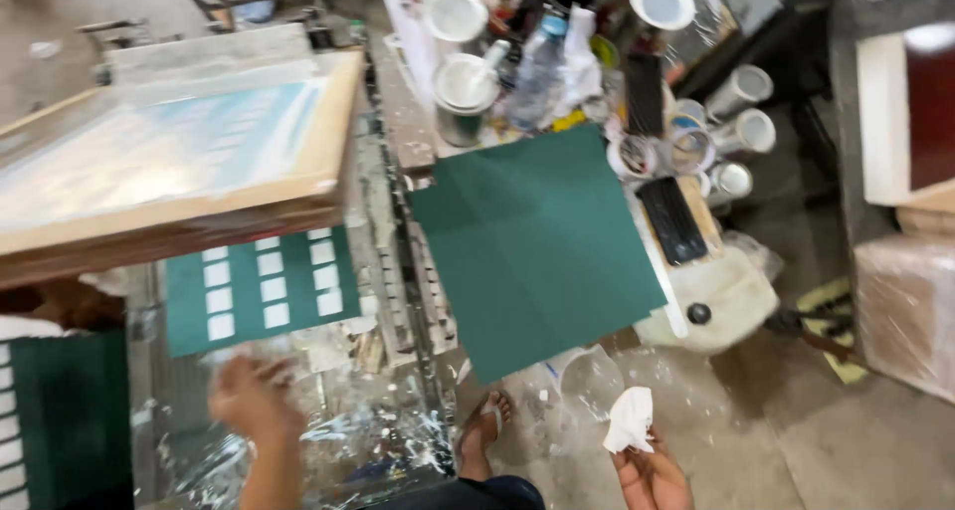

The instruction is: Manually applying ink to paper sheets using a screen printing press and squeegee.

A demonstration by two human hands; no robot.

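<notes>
On the paint-spattered print bench (388,271), our left hand (254,399), fingers spread, hovers just below the printed green sheet (261,286). Our right hand (652,475) pinches a crumpled white rag (630,418).

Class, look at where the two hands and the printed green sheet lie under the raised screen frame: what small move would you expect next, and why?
Probably the left hand reaches forward to lift out the printed green sheet. The wooden screen frame is tilted up off it, its white rectangles are printed, and that hand hovers just below its edge. The right hand is occupied with a crumpled white rag.
</notes>
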